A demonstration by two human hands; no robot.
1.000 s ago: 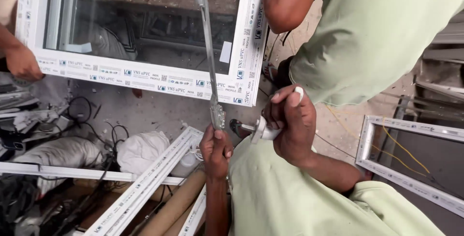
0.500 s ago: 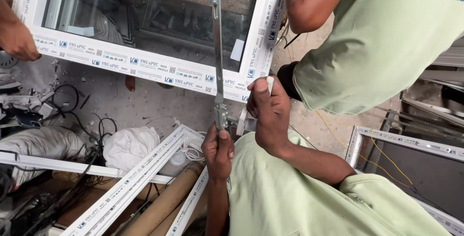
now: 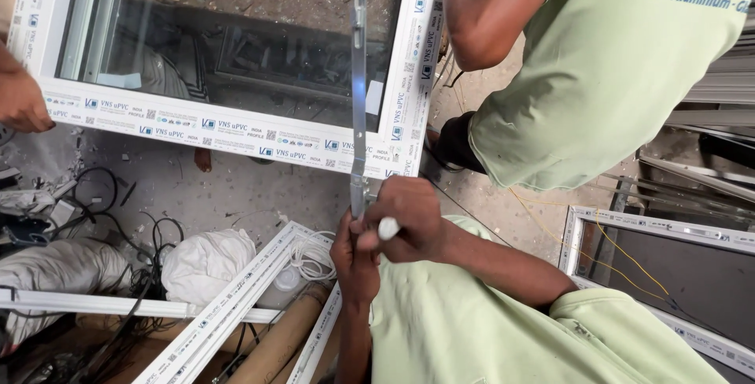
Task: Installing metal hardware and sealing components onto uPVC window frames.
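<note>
Overhead, a white glazed window frame [image 3: 236, 128] is seen lying across the upper left of the view, over a dusty concrete floor [image 3: 236, 187]. A co-worker's torso in a pale green shirt [image 3: 613, 77] is set to the right of the frame, with one bare arm [image 3: 480, 14] reaching in above the frame's right-hand side. Another person's hand [image 3: 20, 101] is laid against the frame's left end.

Below the frame, loose white profile lengths [image 3: 228, 305] are spread at a slant, with a white cloth bundle [image 3: 204, 262] and black cables [image 3: 118, 211] to their left. A second frame [image 3: 653, 274] is seen well to the right of the first.

A long thin metal strip [image 3: 359, 77] is held upright across the frame's glass, near its right-hand side, and its lower end passes over the frame's bottom rail.

Just below that rail, the strip's lower end is met by the wearer's two hands. The left hand [image 3: 354, 258] is closed around the strip's end from beneath. The right hand [image 3: 405, 219] is curled shut over a small white tool [image 3: 388, 229], only its rounded white end being visible, and is pressed against the left hand beside the strip.
</note>
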